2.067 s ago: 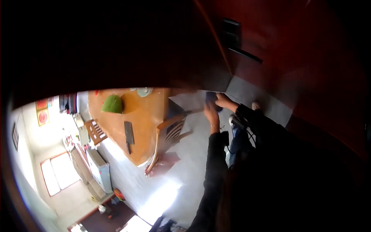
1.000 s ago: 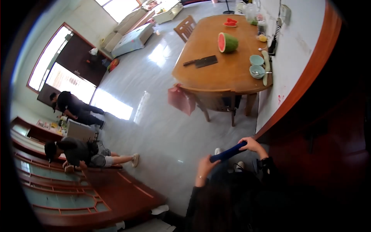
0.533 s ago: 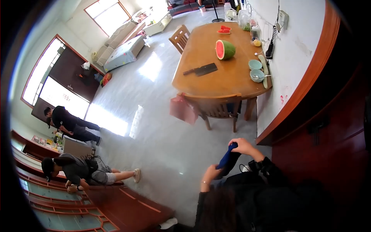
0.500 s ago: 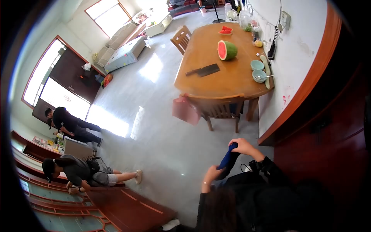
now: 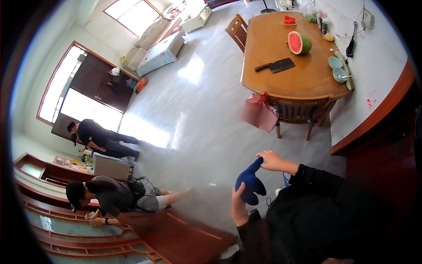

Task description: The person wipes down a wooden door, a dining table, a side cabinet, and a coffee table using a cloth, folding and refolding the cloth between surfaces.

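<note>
Currently, blue cloth (image 5: 249, 180): held up between the person's two hands over the grey floor (image 5: 206, 149), its lower part hanging in rounded folds; I cannot tell its exact kind.
Left hand (image 5: 238, 202): wrapped around the cloth's lower left edge, thumb lying on top.
Right hand (image 5: 272, 161): fingers closed narrowly on the upper tip.
Table (image 5: 266, 48): brown wood, near the white wall (image 5: 381, 72), well apart from the hands.
Cleaver (image 5: 282, 65): flat on the table, dark blade, brown handle pointing left.
Watermelon (image 5: 300, 43): cut, red face showing, beyond the cleaver; red slices (image 5: 289, 19) lie farther back.
Bowls (image 5: 338, 74): two, pale green, side by side along the wall side.
Chair (image 5: 301, 110): at the table's near end, pink bag (image 5: 261, 114) just beside it.
Person in grey (image 5: 118, 196): at a brown cabinet (image 5: 180, 233), hands near its glass.
Person in black (image 5: 99, 136): standing near the bright doorway (image 5: 90, 110).
</note>
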A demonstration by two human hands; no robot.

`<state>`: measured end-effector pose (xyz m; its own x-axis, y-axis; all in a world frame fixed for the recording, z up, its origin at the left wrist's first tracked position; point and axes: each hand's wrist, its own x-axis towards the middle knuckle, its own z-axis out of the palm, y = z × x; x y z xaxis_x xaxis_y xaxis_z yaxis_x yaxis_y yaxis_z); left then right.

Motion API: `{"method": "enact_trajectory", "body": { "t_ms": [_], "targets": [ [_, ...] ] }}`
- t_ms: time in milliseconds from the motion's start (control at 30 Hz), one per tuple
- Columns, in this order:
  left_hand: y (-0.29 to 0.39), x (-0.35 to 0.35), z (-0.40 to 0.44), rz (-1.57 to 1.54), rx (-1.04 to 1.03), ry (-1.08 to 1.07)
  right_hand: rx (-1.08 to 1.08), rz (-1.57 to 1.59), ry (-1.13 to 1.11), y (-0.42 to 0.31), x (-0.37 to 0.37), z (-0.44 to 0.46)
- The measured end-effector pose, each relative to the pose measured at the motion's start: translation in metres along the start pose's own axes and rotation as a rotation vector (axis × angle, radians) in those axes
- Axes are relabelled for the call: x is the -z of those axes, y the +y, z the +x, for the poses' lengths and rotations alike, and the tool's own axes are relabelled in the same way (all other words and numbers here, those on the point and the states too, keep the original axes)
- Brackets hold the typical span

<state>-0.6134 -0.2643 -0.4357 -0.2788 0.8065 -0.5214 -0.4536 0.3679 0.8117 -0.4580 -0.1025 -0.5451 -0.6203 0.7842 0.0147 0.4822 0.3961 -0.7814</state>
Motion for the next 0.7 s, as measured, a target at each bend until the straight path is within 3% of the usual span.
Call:
{"method": "enact_trajectory", "body": {
  "t_ms": [67, 167, 233, 267, 333, 367, 433, 467, 533, 600, 667, 700],
  "targets": [
    [0.014, 0.011, 0.018, -0.333, -0.162, 0.017, 0.006, 0.002, -0.020, 0.006, -0.015, 0.022],
    [0.026, 0.035, 0.053, -0.482, -0.189, -0.018, 0.058, -0.046, -0.109, 0.018, -0.031, 0.072],
    [0.035, 0.043, 0.080, -0.558, -0.220, -0.086, -0.096, 0.003, -0.574, 0.028, -0.033, 0.115],
    [0.041, 0.044, 0.091, -0.534, -0.228, -0.124, -0.086, 0.006, -0.582, 0.033, -0.036, 0.135],
    [0.065, 0.047, 0.122, -0.488, -0.257, -0.154, -0.027, 0.008, -0.886, 0.036, -0.041, 0.195],
    [0.080, 0.043, 0.135, -0.499, -0.257, -0.173, -0.009, 0.018, -0.884, 0.036, -0.046, 0.228],
    [0.103, 0.046, 0.149, -0.505, -0.234, -0.165, -0.244, 0.404, -0.977, 0.028, -0.059, 0.273],
    [0.115, 0.051, 0.163, -0.512, -0.212, -0.178, -0.247, 0.411, -0.986, 0.006, -0.039, 0.284],
    [0.137, 0.054, 0.200, -0.520, -0.192, -0.202, -0.223, 0.736, -0.901, -0.051, 0.025, 0.309],
    [0.157, 0.057, 0.233, -0.530, -0.214, -0.370, -0.249, 0.926, -0.919, -0.043, 0.026, 0.349],
    [0.172, 0.055, 0.264, -0.476, -0.176, -0.306, -0.304, 1.120, -0.937, -0.033, 0.032, 0.367],
    [0.181, 0.047, 0.279, -0.420, -0.160, -0.249, -0.265, 1.128, -0.783, -0.030, 0.045, 0.373]
  ]
}}
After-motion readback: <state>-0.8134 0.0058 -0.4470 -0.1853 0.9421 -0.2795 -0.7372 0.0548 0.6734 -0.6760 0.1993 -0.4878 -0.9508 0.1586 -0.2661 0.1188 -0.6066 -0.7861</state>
